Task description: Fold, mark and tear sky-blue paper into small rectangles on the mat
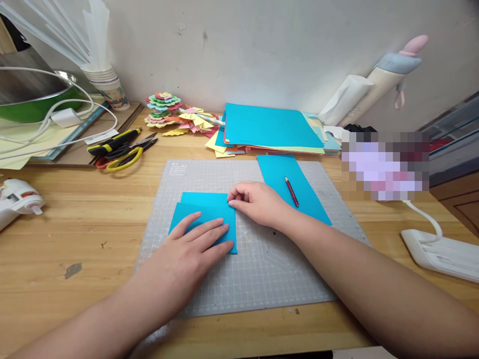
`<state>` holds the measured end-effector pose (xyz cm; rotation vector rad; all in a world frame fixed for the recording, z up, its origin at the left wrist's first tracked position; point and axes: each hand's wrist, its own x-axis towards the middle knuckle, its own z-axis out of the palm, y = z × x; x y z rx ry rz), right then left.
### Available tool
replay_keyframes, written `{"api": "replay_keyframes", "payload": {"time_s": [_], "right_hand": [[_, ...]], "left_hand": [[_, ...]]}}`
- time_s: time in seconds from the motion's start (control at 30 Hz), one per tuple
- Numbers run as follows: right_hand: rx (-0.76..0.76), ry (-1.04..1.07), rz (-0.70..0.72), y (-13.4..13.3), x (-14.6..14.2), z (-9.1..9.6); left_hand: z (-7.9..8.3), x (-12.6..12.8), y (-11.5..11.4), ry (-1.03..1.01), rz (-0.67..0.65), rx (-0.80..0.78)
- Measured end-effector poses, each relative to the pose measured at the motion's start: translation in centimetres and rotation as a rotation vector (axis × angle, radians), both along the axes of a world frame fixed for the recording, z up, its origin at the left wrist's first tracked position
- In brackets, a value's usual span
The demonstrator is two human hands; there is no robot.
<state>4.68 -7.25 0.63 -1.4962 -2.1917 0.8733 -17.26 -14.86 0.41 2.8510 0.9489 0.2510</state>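
A folded blue paper sheet (pixel 209 209) lies on a grey cutting mat (pixel 247 269) in the middle of the wooden table. My left hand (pixel 190 244) lies flat on the paper's lower part, fingers stretched out toward the right. My right hand (pixel 254 202) rests at the paper's right edge, its fingers curled and pinching that edge. A second blue sheet (pixel 280 174) lies on the mat to the right of my right hand, with a red pencil (pixel 291 191) on it.
A stack of coloured paper (pixel 269 127) and folded paper flowers (pixel 164 107) sit at the back. Scissors and a yellow-black knife (pixel 119 147) lie at back left, a white glue gun (pixel 18 199) at left, a white lamp base (pixel 437 249) at right.
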Motion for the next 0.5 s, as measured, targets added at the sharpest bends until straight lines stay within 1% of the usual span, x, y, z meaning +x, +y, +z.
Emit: {"api": "replay_keyframes", "payload": {"time_s": [0.27, 0.5], "right_hand": [[0.026, 0.067, -0.007, 0.28, 0.33, -0.39], [0.060, 0.045, 0.011, 0.49, 0.47, -0.85]], "left_hand": [[0.05, -0.02, 0.00, -0.002, 0.002, -0.013], [-0.11, 0.70, 0.01, 0.073, -0.001, -0.042]]}}
